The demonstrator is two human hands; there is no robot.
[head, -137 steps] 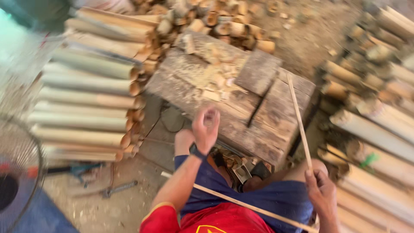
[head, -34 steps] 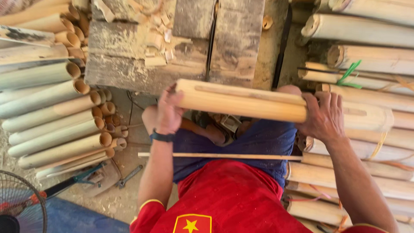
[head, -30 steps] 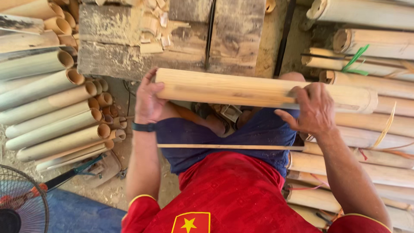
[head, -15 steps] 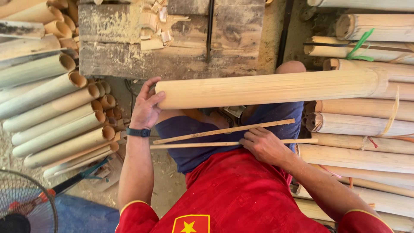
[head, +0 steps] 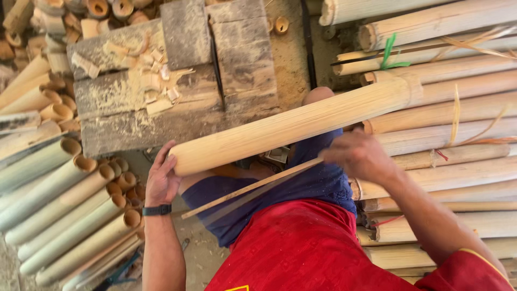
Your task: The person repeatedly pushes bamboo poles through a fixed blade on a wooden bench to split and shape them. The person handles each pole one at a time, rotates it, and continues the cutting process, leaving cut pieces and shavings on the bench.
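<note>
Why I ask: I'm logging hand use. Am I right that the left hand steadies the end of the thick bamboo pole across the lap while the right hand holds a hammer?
Not quite. The head view shows the right hand holding a thin bamboo strip, not a hammer. The rest stands: the left hand steadies the end of the thick bamboo pole across the lap.

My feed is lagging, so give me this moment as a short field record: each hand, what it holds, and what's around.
left hand: cupped on the near end of the bamboo pole
right hand: grip on a thin bamboo stick
pole: slanted across the lap, far end over the pile on the right
stick: slanted below the pole, somewhat blurred
ahead: wooden block with chips on it
left side: stacked bamboo tubes
</note>
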